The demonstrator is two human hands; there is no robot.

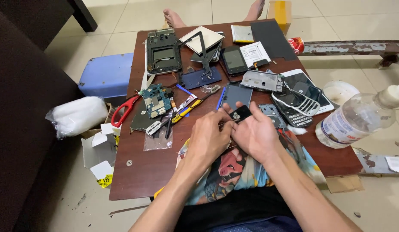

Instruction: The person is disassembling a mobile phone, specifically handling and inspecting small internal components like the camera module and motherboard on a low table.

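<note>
Scissors [124, 110] with red handles lie at the table's [143, 172] left edge, a green circuit board [155, 100] just right of them, a yellow-handled screwdriver [185, 111] beside that. Near centre, left hand [207, 139] has fingers curled, pinching a thin tool against a small black phone part [241, 114]; tool mostly hidden. Right hand [255, 135] grips that part from below, thumb over it, above a printed cloth [234, 172]. Behind the hands, a grey phone back cover [237, 93]. Right, keypad phone [298, 105]; far right, clear plastic bottle [356, 118] lying tilted.
</note>
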